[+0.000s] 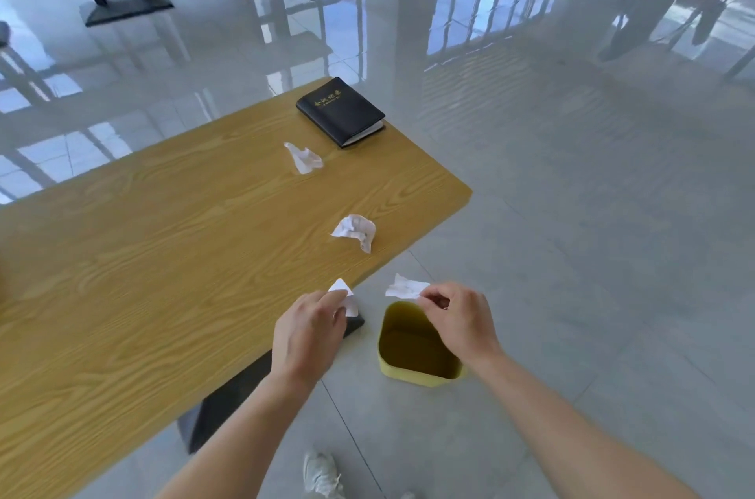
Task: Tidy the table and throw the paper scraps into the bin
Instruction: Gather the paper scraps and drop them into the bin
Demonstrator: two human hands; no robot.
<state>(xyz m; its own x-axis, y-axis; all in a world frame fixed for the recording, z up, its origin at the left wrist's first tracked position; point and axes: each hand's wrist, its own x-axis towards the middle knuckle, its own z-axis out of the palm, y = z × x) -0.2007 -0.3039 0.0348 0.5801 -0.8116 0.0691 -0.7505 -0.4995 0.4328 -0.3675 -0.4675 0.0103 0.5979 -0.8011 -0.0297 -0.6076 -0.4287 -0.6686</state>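
1. Two bare hands are out in front of the person, each pinching a small white paper scrap.
2. The left hand (308, 329) grips a torn white scrap (342, 291) between thumb and fingertips, at the near edge of the long yellow wood-grain table (155, 253).
3. The right hand (457, 318) pinches a second flat white paper scrap (404, 287) and holds it just above the open mouth of the small yellow plastic bin (416, 351), which stands on the grey tiled floor (572, 212) beside the table's edge.
4. Two crumpled white paper scraps lie on the tabletop: one near the right edge (354, 231), the other farther away (304, 158), close to the notebook.
5. A black notebook with gold lettering on its cover (340, 110) lies closed at the far corner of the table.
6. The bin's inside looks empty as far as it can be seen.
7. A white shoe (320, 474) shows on the floor at the bottom of the view.
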